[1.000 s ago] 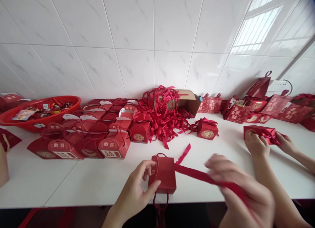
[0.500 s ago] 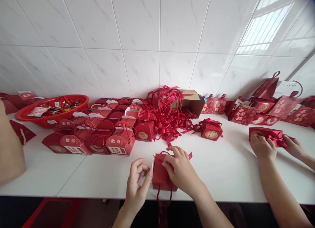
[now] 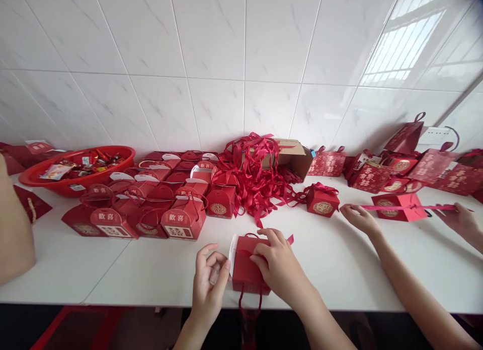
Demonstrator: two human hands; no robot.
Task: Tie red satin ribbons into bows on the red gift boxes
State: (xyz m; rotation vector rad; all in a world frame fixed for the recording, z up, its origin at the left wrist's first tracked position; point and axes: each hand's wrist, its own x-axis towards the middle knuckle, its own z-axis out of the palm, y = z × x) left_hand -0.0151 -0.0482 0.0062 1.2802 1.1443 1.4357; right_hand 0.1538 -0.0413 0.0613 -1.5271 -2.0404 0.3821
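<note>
A small red gift box [image 3: 243, 269] stands at the table's front edge, twisted-cord handles at its front and back. My right hand [image 3: 281, 264] lies over its top and right side, bent fingers gripping the lid. Past that hand pokes a red ribbon end [image 3: 290, 239]. On the box's left side a flap [image 3: 233, 254] stands out, showing its white inner face. Close beside this flap is my left hand [image 3: 209, 277], fingers loosely curled and apart, thumb tip at the flap; whether it touches is unclear.
Several red boxes [image 3: 183, 221] fill the left, before a red basin [image 3: 77, 181] of wrapped sweets. Tangled ribbons [image 3: 258, 173] spill from a cardboard box [image 3: 298, 158]. A bowed box [image 3: 322, 201] stands right of them. At right, another person's hands [image 3: 360, 219] stretch ribbon across a box [image 3: 400, 209].
The flap on my box now leans further out to the left, its white face showing more. My hands barely moved. The other person's hands have spread apart, pulling the ribbon straight.
</note>
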